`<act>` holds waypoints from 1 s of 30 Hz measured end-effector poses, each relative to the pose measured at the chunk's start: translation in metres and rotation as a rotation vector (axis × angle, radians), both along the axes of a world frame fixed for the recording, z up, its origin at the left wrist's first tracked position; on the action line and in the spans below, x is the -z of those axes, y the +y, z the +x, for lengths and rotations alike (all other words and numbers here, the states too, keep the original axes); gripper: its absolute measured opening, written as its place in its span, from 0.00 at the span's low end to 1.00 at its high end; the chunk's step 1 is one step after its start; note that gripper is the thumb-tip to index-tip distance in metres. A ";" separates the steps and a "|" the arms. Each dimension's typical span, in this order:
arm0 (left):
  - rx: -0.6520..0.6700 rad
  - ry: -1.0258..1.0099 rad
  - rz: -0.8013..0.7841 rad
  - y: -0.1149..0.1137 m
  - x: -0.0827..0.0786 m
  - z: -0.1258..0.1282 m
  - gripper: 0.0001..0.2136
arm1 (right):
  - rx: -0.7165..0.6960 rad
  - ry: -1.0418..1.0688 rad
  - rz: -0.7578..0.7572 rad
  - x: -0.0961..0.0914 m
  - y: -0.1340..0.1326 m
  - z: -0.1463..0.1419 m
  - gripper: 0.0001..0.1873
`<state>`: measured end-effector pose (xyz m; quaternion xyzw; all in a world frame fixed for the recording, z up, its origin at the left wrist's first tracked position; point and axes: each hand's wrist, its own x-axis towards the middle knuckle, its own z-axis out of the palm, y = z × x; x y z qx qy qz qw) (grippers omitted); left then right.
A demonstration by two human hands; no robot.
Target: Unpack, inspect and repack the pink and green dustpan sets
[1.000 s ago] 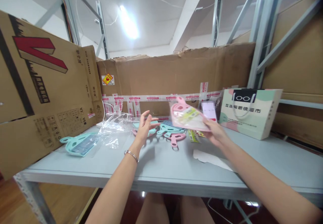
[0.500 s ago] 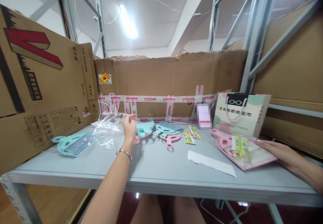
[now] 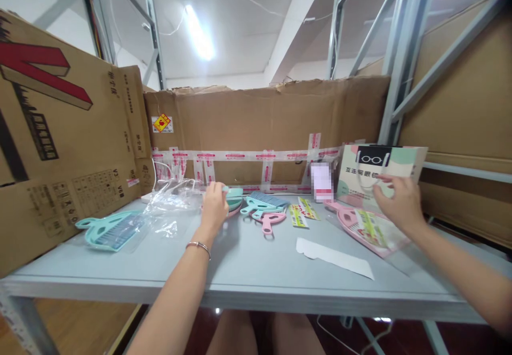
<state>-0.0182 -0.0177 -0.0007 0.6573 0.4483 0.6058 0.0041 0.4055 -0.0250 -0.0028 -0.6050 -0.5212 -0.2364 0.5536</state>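
At the near edge of the grey table [image 3: 256, 261], I note a white paper strip [image 3: 335, 258] lying flat, unattended.

Beyond it to the right lies the pink dustpan-and-brush set [image 3: 352, 226], in clear film with a printed card visible, its handle directed left. The right hand [image 3: 400, 200] is raised over its right end, fingers spread and released, grasping nothing that I can find. At far left, a turquoise dustpan-and-brush set [image 3: 114, 230] lies under clear film, away from both hands.

Mid-table, a turquoise brush [image 3: 264, 200] lies against a pink brush [image 3: 272, 220], the pink one nearer me. Just left of these, the left hand [image 3: 215, 206] is at the stacked dustpans [image 3: 235, 195], turquoise over pink. Its fingers are bent; whether they grip I cannot tell (the back of the hand hides the contact). Printed cards [image 3: 300, 215] lie right of the brushes; crumpled clear bags [image 3: 172, 200] lie left of the hand.

Handling assessment: I judge the pans light, stiff plastic, unlikely to break. The wrapped set should be slippery, its film liable to slide over the pan; I would pinch film and rim together, or take the handle. For the loose brushes, the handle is the sound hold, the bristles being flexible.

At the rear stand a paper carrier bag [image 3: 360, 182], its contact with the right fingers undetermined, and a large cardboard box [image 3: 236, 120].
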 end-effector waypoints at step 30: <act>0.596 -0.856 -0.496 0.025 -0.030 -0.011 0.13 | -0.916 0.070 -0.535 0.023 0.047 -0.215 0.23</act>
